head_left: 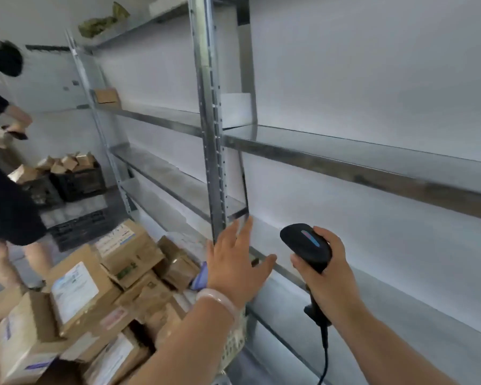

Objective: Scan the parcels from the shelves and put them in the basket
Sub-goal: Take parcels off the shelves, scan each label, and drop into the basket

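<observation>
My right hand (326, 270) grips a black barcode scanner (307, 245) by its handle, its cable hanging down. My left hand (233, 262) is spread, fingers straight, in front of the metal shelf upright (214, 151), holding nothing. Several cardboard parcels (100, 295) with white labels are piled at lower left in a light mesh basket (233, 345), whose rim shows under my left wrist. One small cardboard box (106, 96) stands on a far shelf, and a white box (235, 109) sits behind the upright. The shelf boards (372, 157) near me are bare.
Another person in dark clothes (6, 207) stands at the left, handling a parcel. Black crates (75, 182) with small boxes are stacked on the floor behind. A green bundle (100, 23) lies on the top shelf.
</observation>
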Demonstrator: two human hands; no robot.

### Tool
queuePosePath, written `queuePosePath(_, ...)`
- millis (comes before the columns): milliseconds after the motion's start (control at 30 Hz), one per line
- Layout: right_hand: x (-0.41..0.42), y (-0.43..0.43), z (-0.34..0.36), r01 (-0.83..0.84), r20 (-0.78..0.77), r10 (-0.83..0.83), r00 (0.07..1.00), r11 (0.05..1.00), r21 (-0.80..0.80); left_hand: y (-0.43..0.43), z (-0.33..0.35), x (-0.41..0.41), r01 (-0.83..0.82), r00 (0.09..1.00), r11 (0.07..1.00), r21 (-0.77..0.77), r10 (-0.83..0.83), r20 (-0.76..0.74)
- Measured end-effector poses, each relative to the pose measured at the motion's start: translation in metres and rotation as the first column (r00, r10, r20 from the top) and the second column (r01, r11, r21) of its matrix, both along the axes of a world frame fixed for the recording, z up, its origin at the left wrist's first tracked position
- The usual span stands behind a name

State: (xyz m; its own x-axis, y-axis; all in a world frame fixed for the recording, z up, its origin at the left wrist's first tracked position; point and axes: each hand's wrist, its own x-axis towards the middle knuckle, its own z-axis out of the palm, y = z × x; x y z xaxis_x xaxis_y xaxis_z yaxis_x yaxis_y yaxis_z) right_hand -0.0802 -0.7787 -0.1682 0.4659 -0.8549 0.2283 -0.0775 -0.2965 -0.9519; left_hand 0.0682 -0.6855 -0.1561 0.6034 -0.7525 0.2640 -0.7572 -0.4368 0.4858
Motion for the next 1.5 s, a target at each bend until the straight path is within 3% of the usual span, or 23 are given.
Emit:
queuePosePath(267, -0.274, -0.010, -0.007, 0.402, -0.063, -0.401, 0.914, 0.916, 0.009, -0.084, -0.012, -0.245, 0.423, 0.906, 0.906, 0.019, -0.423, 0.018)
queuePosePath(467, -0.461, 0.023, -0.021, 0.658, -0.066, -0.656, 0.752, 0.753, 0.004, -0.104, -0.022, -0.438, 0.699, 0.715, 0.715, 0.011, -0.699, -0.021)
queuePosePath(667, -0.592, 0.064, -0.021, 0.842, -0.050, -0.840, 0.540, 0.540, 0.014, -0.104, -0.032, -0.579, 0.854, 0.521, 0.519, 0.048, -0.853, -0.047)
queuePosePath(833, -0.663, 0.083, -0.027, 0.938, -0.040, -0.938, 0.345, 0.343, 0.050, -0.108, -0.043, -0.649, 0.917, 0.397, 0.392, 0.080, -0.915, -0.075)
queuePosePath(1133, -0.730, 0.062, -0.050, 0.989, -0.084, -0.987, 0.136, 0.131, 0.063, -0.151, -0.082, -0.734, 0.967, 0.222, 0.197, 0.159, -0.963, -0.154)
queuePosePath(1333, -0.765, 0.030, -0.068, 0.996, -0.126, -0.990, 0.058, 0.049, 0.078, -0.192, -0.096, -0.776, 0.975, 0.164, 0.128, 0.181, -0.966, -0.201)
queuePosePath(1500, -0.799, 0.016, -0.082, 0.996, -0.179, -0.982, 0.061, 0.048, 0.080, -0.209, -0.108, -0.812, 0.970, 0.153, 0.105, 0.219, -0.964, -0.216)
